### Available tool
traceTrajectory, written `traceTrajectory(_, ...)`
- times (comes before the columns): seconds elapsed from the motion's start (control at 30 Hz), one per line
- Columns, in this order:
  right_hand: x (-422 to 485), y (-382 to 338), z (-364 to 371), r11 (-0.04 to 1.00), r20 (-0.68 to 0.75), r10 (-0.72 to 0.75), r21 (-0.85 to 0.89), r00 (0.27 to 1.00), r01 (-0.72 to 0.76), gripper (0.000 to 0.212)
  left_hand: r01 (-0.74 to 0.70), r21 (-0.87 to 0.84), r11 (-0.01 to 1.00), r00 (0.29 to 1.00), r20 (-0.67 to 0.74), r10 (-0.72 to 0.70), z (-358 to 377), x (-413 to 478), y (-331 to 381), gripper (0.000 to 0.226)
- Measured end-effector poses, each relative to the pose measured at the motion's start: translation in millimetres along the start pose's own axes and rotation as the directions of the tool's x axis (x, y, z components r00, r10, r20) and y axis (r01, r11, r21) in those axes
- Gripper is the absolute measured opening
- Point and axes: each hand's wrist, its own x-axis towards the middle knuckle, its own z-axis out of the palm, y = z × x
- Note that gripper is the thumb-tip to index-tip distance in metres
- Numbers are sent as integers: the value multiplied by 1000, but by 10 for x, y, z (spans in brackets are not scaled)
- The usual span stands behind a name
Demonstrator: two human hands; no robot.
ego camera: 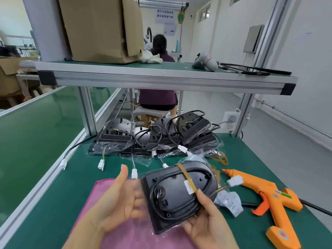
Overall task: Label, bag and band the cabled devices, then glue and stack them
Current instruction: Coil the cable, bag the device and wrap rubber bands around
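Observation:
A black cabled device [177, 194] in a clear bag hangs above the pink cloth [136, 236], tilted. A tan rubber band [186, 178] crosses it over the coiled cable and a white label. My right hand [204, 221] grips its lower right corner, thumb on top near the band. My left hand [116, 200] is at its left edge, palm up with fingers spread, blurred. The device's white connector [234, 180] sticks out to the right. An orange glue gun [273, 198] lies on the green mat at the right.
Several bagged black devices [158, 137] with loose cables and white plugs are stacked at the back of the bench. Spare rubber bands [221, 158] and a sheet of labels [229, 202] lie nearby. A shelf [161, 78] overhead carries a cardboard box. A person sits beyond.

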Motion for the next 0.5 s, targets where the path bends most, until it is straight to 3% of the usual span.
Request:
traceTrajectory(0.07,-14,106,50,990,-48,-33,136,998,39,45,-15,-85,996,998,-56,10,50,-34,-137,90)
traceTrajectory(0.17,-20,251,101,966,-161,-77,232,984,113,39,-43,105,994,989,-139,57,197,-81,-317,63)
traceTrajectory(0.27,-41,381,190,972,-267,-80,193,960,134,44,-102,162,981,925,-347,154,342,-7,-413,50)
traceTrajectory(0.33,-72,458,299,981,-367,-63,148,928,126,48,-156,102,982,886,-426,185,407,47,-406,45)
traceTrajectory(0.43,-112,478,344,985,-374,-163,-11,913,171,50,-225,28,974,872,-440,214,376,83,-252,45)
traceTrajectory(0.47,-167,421,329,964,-416,-251,-191,874,186,49,-237,20,971,873,-434,222,331,79,-180,43)
traceTrajectory(0.5,-176,323,375,955,-533,-270,-253,802,154,47,-237,28,971,874,-431,225,271,65,-109,39)
